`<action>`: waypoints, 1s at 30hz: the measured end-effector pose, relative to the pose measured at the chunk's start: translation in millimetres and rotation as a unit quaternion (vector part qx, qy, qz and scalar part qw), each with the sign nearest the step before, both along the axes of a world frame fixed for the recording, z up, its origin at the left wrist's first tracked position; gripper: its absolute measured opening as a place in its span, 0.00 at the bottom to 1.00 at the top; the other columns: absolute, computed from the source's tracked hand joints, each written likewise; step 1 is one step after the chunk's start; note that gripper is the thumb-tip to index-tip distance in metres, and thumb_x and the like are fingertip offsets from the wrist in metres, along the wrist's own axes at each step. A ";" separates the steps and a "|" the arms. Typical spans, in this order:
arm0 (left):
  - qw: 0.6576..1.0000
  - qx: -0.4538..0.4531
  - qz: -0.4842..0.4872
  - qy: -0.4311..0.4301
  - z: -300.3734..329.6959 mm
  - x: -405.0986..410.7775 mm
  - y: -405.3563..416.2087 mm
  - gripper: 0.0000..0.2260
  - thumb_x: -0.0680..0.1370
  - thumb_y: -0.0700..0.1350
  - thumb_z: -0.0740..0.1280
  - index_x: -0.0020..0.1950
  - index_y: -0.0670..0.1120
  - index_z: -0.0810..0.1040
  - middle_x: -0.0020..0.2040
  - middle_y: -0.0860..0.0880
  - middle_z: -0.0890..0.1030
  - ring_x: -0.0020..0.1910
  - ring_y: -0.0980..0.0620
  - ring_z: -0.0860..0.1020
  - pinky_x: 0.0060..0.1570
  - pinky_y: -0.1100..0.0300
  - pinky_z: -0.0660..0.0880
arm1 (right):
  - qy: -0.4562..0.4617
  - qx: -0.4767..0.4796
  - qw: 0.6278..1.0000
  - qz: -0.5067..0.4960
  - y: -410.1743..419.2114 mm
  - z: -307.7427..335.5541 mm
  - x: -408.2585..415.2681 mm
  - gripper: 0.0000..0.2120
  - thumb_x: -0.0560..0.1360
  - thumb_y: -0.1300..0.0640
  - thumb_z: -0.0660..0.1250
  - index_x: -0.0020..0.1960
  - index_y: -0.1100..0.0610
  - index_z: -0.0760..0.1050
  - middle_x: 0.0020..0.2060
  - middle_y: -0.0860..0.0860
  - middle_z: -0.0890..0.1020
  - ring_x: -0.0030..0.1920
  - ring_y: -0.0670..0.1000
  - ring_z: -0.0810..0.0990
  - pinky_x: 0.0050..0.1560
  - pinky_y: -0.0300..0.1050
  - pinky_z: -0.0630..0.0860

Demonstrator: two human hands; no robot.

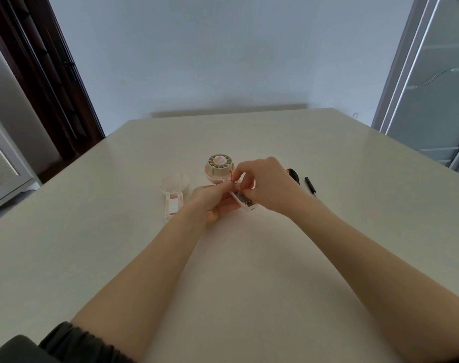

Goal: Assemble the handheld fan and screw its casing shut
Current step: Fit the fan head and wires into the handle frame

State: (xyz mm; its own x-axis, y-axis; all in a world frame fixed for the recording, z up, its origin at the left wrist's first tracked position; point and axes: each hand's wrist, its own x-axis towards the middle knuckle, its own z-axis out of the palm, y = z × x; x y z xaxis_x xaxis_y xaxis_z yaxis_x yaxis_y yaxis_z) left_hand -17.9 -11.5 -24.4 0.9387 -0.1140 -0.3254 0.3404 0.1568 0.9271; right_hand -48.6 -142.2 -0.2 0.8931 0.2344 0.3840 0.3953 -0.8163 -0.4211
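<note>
The pink fan body (218, 176) lies on the table with its beige round fan wheel (220, 165) facing up. Thin red wires (231, 176) run from the wheel toward the handle. My left hand (211, 201) cradles the handle part (245, 203) from below. My right hand (265, 183) pinches at the wires and the top of the handle with its fingertips. The other casing half (174, 191), pale pink with an open handle frame, lies apart to the left.
A screwdriver with a black and orange handle (293, 175) lies just right of my right hand. A thin black bit or pen (310, 186) rests further right. The beige table (249, 258) ends at the wall behind and at both sides.
</note>
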 end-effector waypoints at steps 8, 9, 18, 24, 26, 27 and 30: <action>1.000 0.001 -0.005 0.005 0.3 0.0 0.8 0.04 0.74 0.35 0.68 0.40 0.40 0.77 0.26 0.46 0.81 0.24 0.54 0.81 0.24 0.64 0.77 | 0.008 -0.003 0.999 0.041 -6.7 -0.6 2.9 0.16 0.69 0.70 0.63 0.50 0.56 0.81 0.38 0.48 0.86 0.32 0.31 0.73 0.36 0.28 0.68; 1.000 0.000 -0.006 0.007 0.6 0.1 0.8 0.04 0.74 0.34 0.68 0.40 0.40 0.77 0.26 0.46 0.81 0.24 0.54 0.81 0.24 0.64 0.77 | 0.008 -0.004 0.999 0.045 -7.0 -0.8 2.5 0.15 0.69 0.70 0.63 0.50 0.56 0.81 0.38 0.48 0.86 0.32 0.30 0.73 0.36 0.28 0.68; 1.000 0.015 -0.015 0.008 -2.3 2.1 1.4 0.04 0.73 0.35 0.69 0.39 0.41 0.78 0.28 0.46 0.82 0.25 0.54 0.81 0.25 0.64 0.77 | 0.000 -0.025 0.998 0.050 -8.1 -2.3 1.9 0.15 0.70 0.70 0.62 0.51 0.55 0.80 0.40 0.49 0.85 0.30 0.31 0.72 0.32 0.27 0.66; 0.999 0.026 -0.022 0.007 -3.3 3.6 1.8 0.03 0.72 0.35 0.69 0.40 0.41 0.78 0.37 0.43 0.81 0.28 0.53 0.81 0.25 0.64 0.77 | -0.003 -0.015 0.999 0.052 -10.0 -2.9 4.0 0.14 0.70 0.69 0.63 0.49 0.56 0.80 0.38 0.49 0.85 0.32 0.28 0.73 0.35 0.26 0.68; 0.999 0.026 -0.022 0.007 -3.4 3.8 1.8 0.03 0.72 0.34 0.69 0.40 0.41 0.78 0.35 0.44 0.81 0.26 0.54 0.81 0.25 0.64 0.77 | 0.000 -0.011 0.998 0.054 -10.5 -2.5 4.3 0.13 0.70 0.69 0.64 0.49 0.56 0.81 0.37 0.49 0.85 0.32 0.28 0.73 0.35 0.25 0.68; 0.999 0.026 -0.021 0.007 -3.3 3.9 2.0 0.04 0.72 0.34 0.69 0.40 0.41 0.78 0.33 0.44 0.82 0.26 0.54 0.81 0.25 0.64 0.77 | 0.000 -0.010 0.998 0.056 -10.7 -2.4 4.4 0.12 0.71 0.68 0.64 0.49 0.56 0.81 0.37 0.49 0.85 0.32 0.27 0.73 0.35 0.24 0.68; 0.999 0.028 -0.025 0.006 -3.5 4.1 2.1 0.04 0.72 0.33 0.69 0.40 0.41 0.78 0.33 0.44 0.82 0.26 0.54 0.81 0.25 0.64 0.77 | -0.001 -0.007 0.998 0.062 -11.6 -2.3 4.3 0.11 0.71 0.67 0.66 0.49 0.56 0.81 0.37 0.50 0.86 0.32 0.27 0.73 0.36 0.23 0.68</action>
